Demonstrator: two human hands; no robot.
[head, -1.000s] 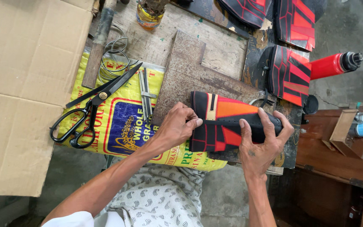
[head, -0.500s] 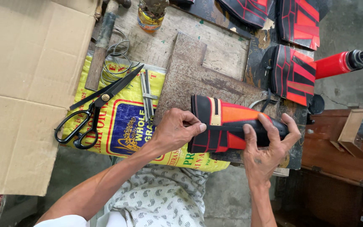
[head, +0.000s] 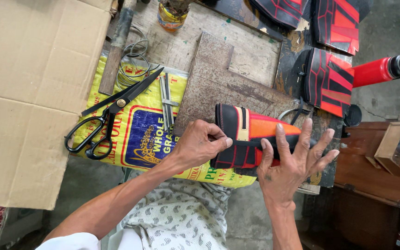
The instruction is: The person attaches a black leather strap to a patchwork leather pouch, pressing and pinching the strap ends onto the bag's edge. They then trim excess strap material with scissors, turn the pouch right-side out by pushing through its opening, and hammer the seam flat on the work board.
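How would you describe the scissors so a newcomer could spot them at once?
Start at the big cardboard sheet on the left, then move right to the yellow printed sack spread on the workbench. The scissors lie diagonally across the sack's left part, blades pointing up-right. They alone have black looped handles and a brass pivot, unlike the thin metal strips beside them.

Both arms are bare to above the elbow. A white sleeve [head: 65,242] edges the left arm; patterned grey-white cloth [head: 177,217] covers the lap.
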